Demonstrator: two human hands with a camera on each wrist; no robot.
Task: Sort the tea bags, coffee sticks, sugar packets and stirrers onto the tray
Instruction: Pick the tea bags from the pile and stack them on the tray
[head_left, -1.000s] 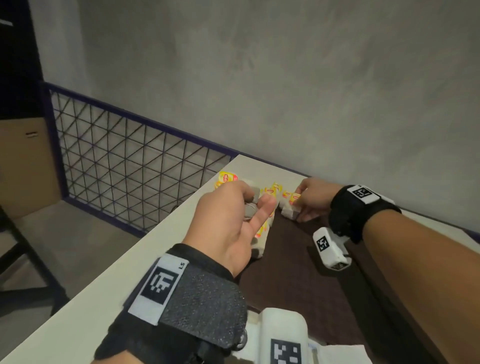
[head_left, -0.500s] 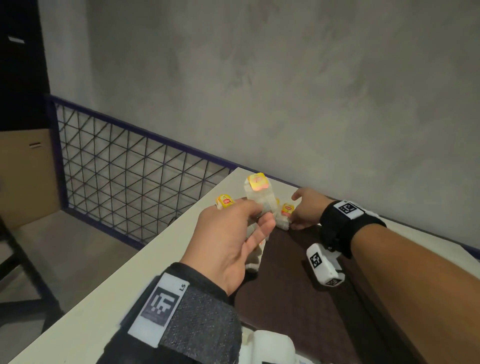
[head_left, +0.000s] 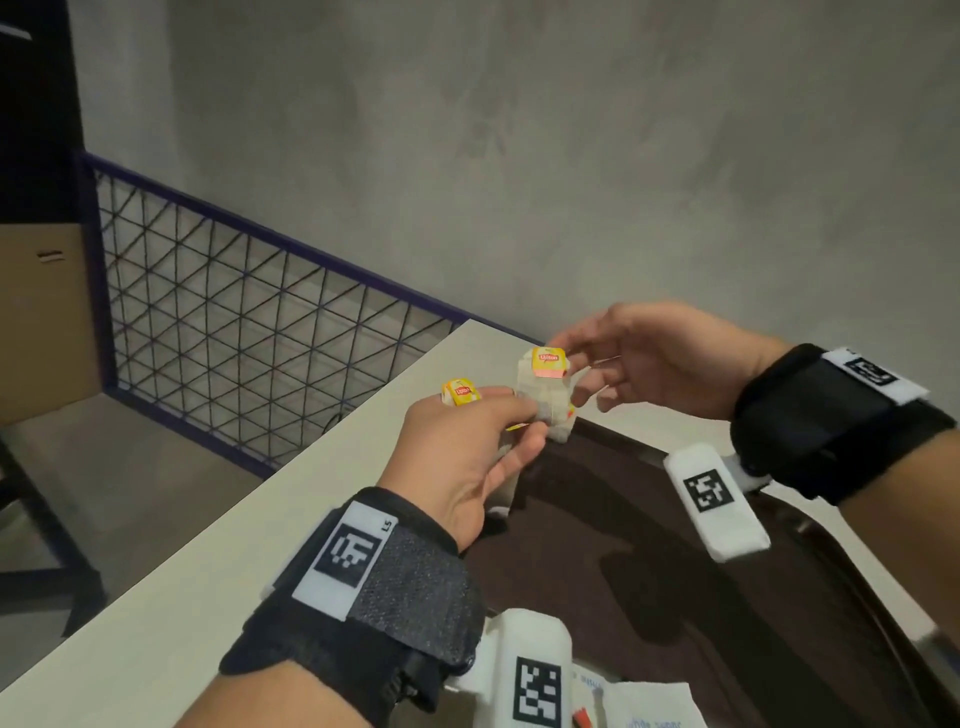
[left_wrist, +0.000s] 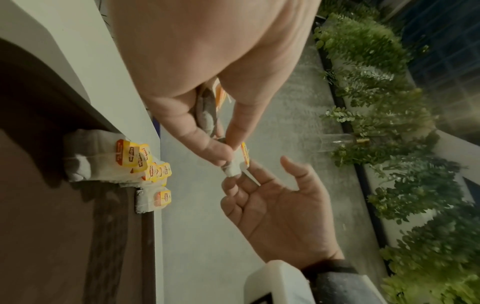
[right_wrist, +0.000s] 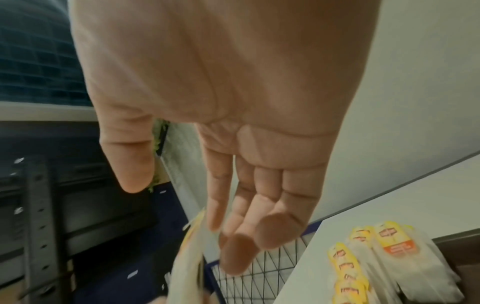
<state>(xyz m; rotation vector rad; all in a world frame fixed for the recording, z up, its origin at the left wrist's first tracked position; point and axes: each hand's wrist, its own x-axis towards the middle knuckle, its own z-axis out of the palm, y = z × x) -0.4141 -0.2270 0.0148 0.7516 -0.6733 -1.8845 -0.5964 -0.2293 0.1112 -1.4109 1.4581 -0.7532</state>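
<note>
My left hand (head_left: 524, 415) pinches a white tea bag (head_left: 543, 387) with a yellow Lipton tag, held upright above the far left corner of the brown tray (head_left: 623, 545). A second yellow tag (head_left: 460, 392) shows above its knuckles. In the left wrist view, thumb and forefinger of the left hand (left_wrist: 228, 152) pinch the tea bag (left_wrist: 233, 166), and more bags sit in the palm. My right hand (head_left: 576, 364) is open, fingertips touching or nearly touching the bag. A pile of tea bags (left_wrist: 130, 162) lies on the tray's corner; the pile (right_wrist: 389, 267) is also in the right wrist view.
The tray lies on a white table (head_left: 260, 519) against a grey wall. A blue wire-mesh railing (head_left: 234, 322) stands past the table's left edge. White sugar packets (head_left: 654, 706) lie at the tray's near end.
My left hand has lifted the tea bag up off the pile. My right hand has let go of the pile, risen and opened beside the held bag.
</note>
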